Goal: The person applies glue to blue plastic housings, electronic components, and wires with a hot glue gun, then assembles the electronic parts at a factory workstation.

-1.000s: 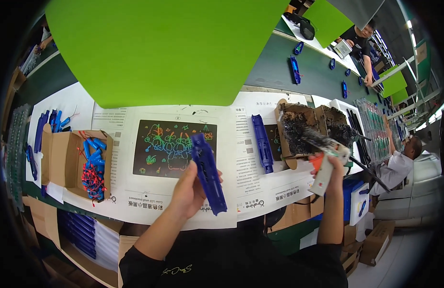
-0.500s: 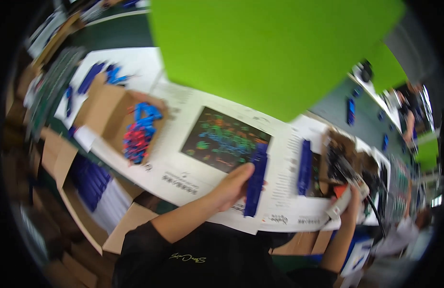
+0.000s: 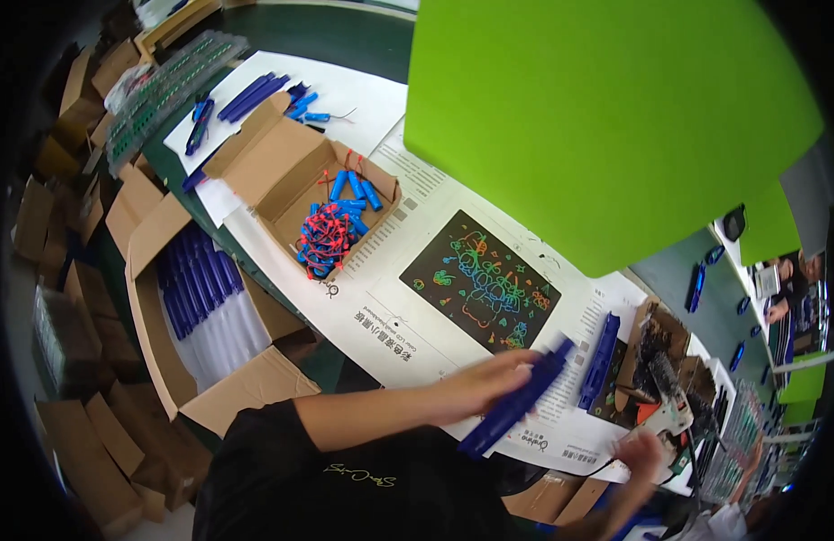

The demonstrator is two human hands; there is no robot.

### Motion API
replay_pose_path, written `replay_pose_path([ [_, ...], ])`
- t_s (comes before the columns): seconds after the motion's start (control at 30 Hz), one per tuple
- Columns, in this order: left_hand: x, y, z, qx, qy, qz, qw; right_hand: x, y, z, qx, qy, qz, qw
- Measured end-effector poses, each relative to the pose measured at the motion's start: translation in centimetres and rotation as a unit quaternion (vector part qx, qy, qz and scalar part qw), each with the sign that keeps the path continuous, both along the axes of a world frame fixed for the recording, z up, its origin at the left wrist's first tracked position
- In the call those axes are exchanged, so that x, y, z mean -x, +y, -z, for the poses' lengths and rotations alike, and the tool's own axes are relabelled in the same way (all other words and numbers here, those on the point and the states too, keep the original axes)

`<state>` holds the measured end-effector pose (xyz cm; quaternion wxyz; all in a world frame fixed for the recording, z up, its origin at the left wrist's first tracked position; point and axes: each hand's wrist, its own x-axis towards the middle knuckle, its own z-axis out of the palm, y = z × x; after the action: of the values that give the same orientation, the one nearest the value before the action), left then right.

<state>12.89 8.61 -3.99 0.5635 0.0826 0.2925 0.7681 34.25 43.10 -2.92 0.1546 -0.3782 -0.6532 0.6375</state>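
Observation:
My left hand (image 3: 494,383) is closed round a long dark-blue plastic strip-shaped casing (image 3: 518,401), held tilted above the white printed sheet. The casing is slightly blurred, and its inner side cannot be made out. My right hand (image 3: 640,458) is smeared by motion near the sheet's right front corner, fingers loosely apart, with nothing seen in it. Just beyond it a white hot-glue gun (image 3: 667,417) rests beside an open cardboard box (image 3: 642,338). Between the left hand and that box lies another dark-blue casing (image 3: 599,361).
An open carton (image 3: 277,212) holds blue cylindrical batteries (image 3: 349,194) with red leads. Left of my body, a larger box (image 3: 155,334) contains stacked blue casings (image 3: 196,279). A big green panel (image 3: 597,117) overhangs the table's far side. Circuit-board panels (image 3: 169,99) lie at the far left.
My right hand has let go of the glue gun and drawn back toward me. My left hand has turned the casing from nearly upright to slanted. The whole view has shifted.

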Motion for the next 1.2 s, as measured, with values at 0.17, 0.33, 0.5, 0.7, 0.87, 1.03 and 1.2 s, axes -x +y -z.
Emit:
replay_pose_path([
  [0.17, -1.9, 2.5, -3.1, 0.002, 0.156, 0.000, 0.988, 11.9, -20.4, -3.9, 0.181, 0.220, -0.251, 0.925],
  [0.33, 14.1, -8.6, -4.3, 0.440, 0.642, -0.393, 0.490, 9.5, -14.6, -4.1, 0.284, 0.229, -0.102, 0.925],
  [0.5, 19.7, -12.2, -2.7, 0.751, 0.560, -0.102, 0.335, 12.2, -16.2, -4.3, 0.248, 0.251, -0.102, 0.930],
  [0.7, 19.6, -14.8, -2.9, 0.774, 0.493, -0.106, 0.382, 12.7, -18.1, -3.5, 0.305, 0.215, -0.124, 0.920],
  [0.87, 14.5, -15.1, -6.7, 0.507, 0.637, -0.344, 0.468, 11.3, -14.5, -2.8, 0.392, 0.196, -0.114, 0.891],
  [1.03, 7.1, -4.0, -5.9, 0.082, 0.882, -0.340, 0.315, 14.8, -19.3, -4.3, 0.482, 0.087, -0.246, 0.836],
  [1.2, 4.9, -0.2, -3.5, 0.056, 0.854, -0.337, 0.392, 14.0, -19.6, -3.6, 0.372, 0.122, -0.271, 0.880],
])
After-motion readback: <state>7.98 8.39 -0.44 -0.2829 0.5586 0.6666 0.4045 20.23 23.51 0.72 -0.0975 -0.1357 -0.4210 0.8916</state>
